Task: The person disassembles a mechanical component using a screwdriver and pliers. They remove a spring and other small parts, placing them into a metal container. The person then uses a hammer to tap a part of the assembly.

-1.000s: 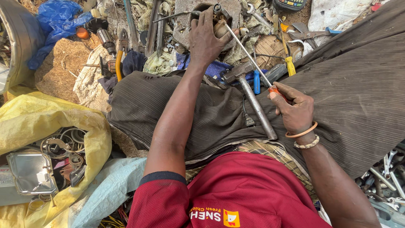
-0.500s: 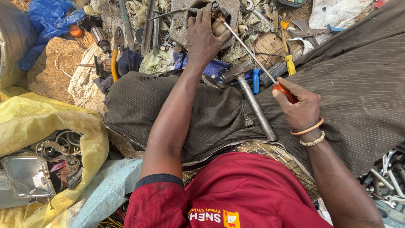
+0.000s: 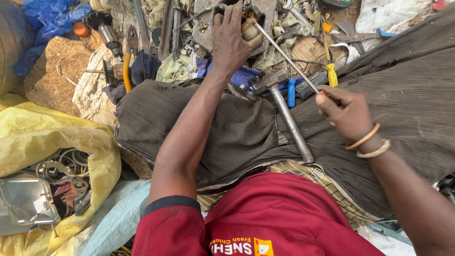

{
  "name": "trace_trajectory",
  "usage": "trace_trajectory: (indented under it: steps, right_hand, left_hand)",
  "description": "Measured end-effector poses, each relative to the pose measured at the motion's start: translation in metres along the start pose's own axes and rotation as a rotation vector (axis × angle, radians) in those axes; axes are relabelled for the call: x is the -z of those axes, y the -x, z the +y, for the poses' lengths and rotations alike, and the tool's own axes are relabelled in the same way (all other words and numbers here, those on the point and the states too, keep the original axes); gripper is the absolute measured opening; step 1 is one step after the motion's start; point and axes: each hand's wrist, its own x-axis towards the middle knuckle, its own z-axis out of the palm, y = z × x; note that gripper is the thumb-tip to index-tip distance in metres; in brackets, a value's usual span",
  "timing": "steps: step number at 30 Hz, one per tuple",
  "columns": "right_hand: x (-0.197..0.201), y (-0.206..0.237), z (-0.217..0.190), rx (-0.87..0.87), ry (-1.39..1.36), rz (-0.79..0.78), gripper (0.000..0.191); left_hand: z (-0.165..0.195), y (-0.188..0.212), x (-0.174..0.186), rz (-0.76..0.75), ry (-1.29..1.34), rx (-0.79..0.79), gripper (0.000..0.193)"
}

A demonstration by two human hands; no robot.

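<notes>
Nearest to you is your red shirt (image 3: 284, 213), and above it the dark striped cloth (image 3: 189, 128) that covers your lap and legs. On this cloth lies a hammer (image 3: 284, 114) with a metal handle, its head pointing away from you, between your two arms.

Your right hand (image 3: 348, 114) is closed around the handle end of a long thin screwdriver (image 3: 284, 54); two bangles (image 3: 369, 144) sit on that wrist. The shaft runs up and to the left, and its tip meets the small metal part (image 3: 249, 26) that you work on.

Your left hand (image 3: 232, 42) reaches far forward and is closed over this metal part, fingers (image 3: 227, 16) wrapped on top, thumb beside it. The part rests on the ground among scrap, just beyond your knees.

At your left side a yellow sack (image 3: 57, 142) lies open with metal rings and wire (image 3: 61, 166) inside. Farther away, on the ground, you see pliers with a yellow grip (image 3: 127, 66), a blue-handled tool (image 3: 291, 92) and a blue plastic sheet (image 3: 38, 28).
</notes>
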Motion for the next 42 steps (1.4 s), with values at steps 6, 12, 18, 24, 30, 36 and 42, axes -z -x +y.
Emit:
trace_trajectory:
  steps: [6, 12, 18, 24, 30, 36, 42]
  right_hand:
    - [0.011, 0.019, -0.025, 0.654, 0.415, 0.325, 0.037]
    - [-0.004, 0.018, -0.02, -0.048, -0.088, -0.044, 0.033]
    - [-0.007, 0.024, 0.003, 0.119, -0.343, 0.161, 0.041]
    - [-0.011, 0.032, -0.01, 0.457, 0.685, 0.384, 0.037]
    - [-0.004, -0.005, 0.001, -0.136, -0.248, -0.266, 0.04]
    - [-0.008, -0.058, -0.004, -0.112, -0.097, -0.45, 0.026]
    - [-0.019, -0.051, -0.021, -0.113, 0.235, -0.184, 0.019]
  left_hand:
    - [0.005, 0.004, 0.009, -0.026, -0.016, -0.029, 0.097]
    - [0.01, 0.006, 0.007, -0.044, -0.004, 0.032, 0.095]
    - [0.014, 0.009, 0.004, -0.057, -0.003, 0.049, 0.099]
    - [0.013, 0.008, 0.007, -0.138, 0.004, 0.126, 0.104]
    - [0.014, 0.009, 0.009, -0.027, -0.034, 0.03, 0.104]
    - [0.017, 0.012, 0.014, -0.072, 0.072, 0.068, 0.096]
    - [0.021, 0.009, 0.02, -0.053, 0.063, 0.075, 0.097]
